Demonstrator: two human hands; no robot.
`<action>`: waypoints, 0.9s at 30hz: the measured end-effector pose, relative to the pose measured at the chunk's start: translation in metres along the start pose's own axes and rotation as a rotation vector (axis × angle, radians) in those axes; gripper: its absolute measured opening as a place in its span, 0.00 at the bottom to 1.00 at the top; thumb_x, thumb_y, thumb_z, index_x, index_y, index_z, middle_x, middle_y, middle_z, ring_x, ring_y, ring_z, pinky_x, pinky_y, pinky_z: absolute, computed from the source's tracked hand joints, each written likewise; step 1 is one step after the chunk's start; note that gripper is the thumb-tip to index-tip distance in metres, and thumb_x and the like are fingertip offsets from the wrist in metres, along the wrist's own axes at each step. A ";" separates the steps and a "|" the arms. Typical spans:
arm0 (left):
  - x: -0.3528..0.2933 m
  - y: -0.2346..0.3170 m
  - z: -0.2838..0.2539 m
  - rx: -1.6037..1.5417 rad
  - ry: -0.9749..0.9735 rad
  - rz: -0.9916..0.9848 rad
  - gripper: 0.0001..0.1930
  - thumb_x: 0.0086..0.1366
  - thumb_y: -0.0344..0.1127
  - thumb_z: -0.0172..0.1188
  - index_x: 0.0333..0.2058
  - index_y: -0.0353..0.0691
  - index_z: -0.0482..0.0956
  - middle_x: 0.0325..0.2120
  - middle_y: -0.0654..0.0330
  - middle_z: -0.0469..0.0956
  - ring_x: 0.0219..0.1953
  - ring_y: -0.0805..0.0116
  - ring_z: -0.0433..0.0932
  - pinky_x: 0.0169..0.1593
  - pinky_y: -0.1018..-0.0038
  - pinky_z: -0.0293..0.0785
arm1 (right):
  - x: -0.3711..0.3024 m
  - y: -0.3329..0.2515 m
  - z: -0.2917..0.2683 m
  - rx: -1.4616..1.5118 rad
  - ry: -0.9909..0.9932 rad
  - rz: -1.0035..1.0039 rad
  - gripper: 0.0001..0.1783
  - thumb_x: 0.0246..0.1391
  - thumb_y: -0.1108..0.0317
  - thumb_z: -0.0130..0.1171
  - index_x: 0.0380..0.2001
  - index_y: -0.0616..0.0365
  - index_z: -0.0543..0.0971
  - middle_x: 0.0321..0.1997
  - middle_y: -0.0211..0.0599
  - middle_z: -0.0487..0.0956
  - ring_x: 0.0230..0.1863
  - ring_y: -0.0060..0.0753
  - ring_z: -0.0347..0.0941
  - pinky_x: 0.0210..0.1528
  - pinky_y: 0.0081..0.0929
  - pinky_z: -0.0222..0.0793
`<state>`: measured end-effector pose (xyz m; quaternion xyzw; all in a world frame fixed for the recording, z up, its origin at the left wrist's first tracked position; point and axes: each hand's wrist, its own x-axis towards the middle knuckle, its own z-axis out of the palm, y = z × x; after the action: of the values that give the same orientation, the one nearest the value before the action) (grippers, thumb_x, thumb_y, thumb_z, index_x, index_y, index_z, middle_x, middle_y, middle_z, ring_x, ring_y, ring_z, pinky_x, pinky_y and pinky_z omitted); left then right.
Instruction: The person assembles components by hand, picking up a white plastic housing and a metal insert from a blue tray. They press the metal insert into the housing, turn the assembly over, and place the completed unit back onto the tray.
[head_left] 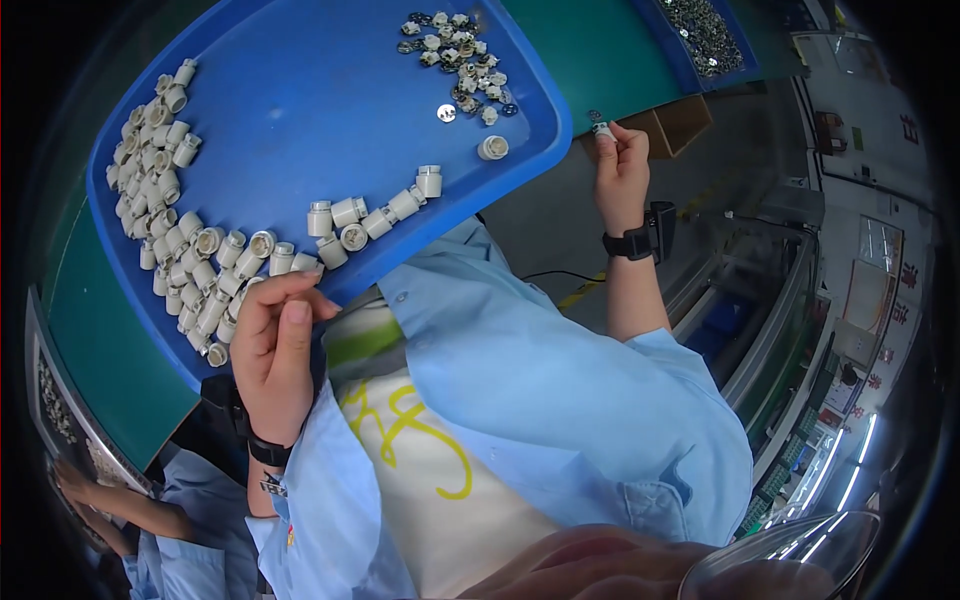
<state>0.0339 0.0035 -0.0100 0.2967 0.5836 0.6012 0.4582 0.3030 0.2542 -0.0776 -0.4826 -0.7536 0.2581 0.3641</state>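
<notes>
My right hand [622,175], off the right side of the blue tray [270,110], pinches a small white part with a metal plate [602,130] between thumb and fingertips. Over the tray's near rim is my left hand [275,345], loosely curled, thumb apart from the fingers, with nothing visible in it. Its fingertips are next to a white stepped cylinder [306,263]; whether they touch is unclear. Many similar white hollow cylinders [200,275] lie heaped along the tray's left side. A short row of them [377,221] runs along the near edge, with a lone cylinder [493,148] farther right.
Small white and metal parts [465,65] are piled in the tray's far right corner. A blue bin of metal pieces [708,38] stands on the green table [590,60], above an open cardboard box [682,127]. At lower left, another person's hands [100,500] are beside a tray.
</notes>
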 end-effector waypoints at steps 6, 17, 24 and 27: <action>0.000 -0.004 -0.002 0.041 0.024 0.030 0.09 0.62 0.29 0.45 0.39 0.32 0.68 0.28 0.60 0.70 0.30 0.75 0.69 0.38 0.81 0.64 | -0.002 0.003 0.003 -0.153 0.040 -0.125 0.11 0.52 0.71 0.49 0.35 0.67 0.65 0.25 0.42 0.72 0.25 0.30 0.69 0.27 0.22 0.64; 0.000 -0.006 -0.002 0.080 0.047 0.061 0.07 0.61 0.28 0.47 0.36 0.31 0.68 0.29 0.58 0.70 0.29 0.73 0.69 0.37 0.80 0.65 | -0.004 -0.005 0.018 -0.445 0.107 -0.190 0.09 0.54 0.69 0.46 0.32 0.66 0.64 0.29 0.51 0.72 0.29 0.45 0.71 0.30 0.29 0.66; -0.001 -0.007 -0.003 0.104 0.037 0.077 0.06 0.60 0.26 0.48 0.35 0.30 0.68 0.29 0.57 0.70 0.27 0.73 0.69 0.35 0.80 0.66 | -0.004 -0.010 0.024 -0.591 0.181 -0.250 0.08 0.52 0.70 0.47 0.30 0.65 0.65 0.30 0.51 0.72 0.30 0.50 0.70 0.31 0.33 0.66; -0.001 -0.008 -0.002 0.092 0.049 0.098 0.06 0.60 0.26 0.48 0.35 0.30 0.68 0.28 0.57 0.70 0.27 0.73 0.69 0.34 0.80 0.66 | -0.002 -0.010 0.025 -0.585 0.189 -0.239 0.08 0.52 0.70 0.48 0.30 0.65 0.65 0.30 0.51 0.72 0.32 0.51 0.69 0.31 0.34 0.65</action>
<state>0.0340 0.0007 -0.0176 0.3308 0.6065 0.6025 0.3996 0.2787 0.2474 -0.0860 -0.4968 -0.8098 -0.0598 0.3063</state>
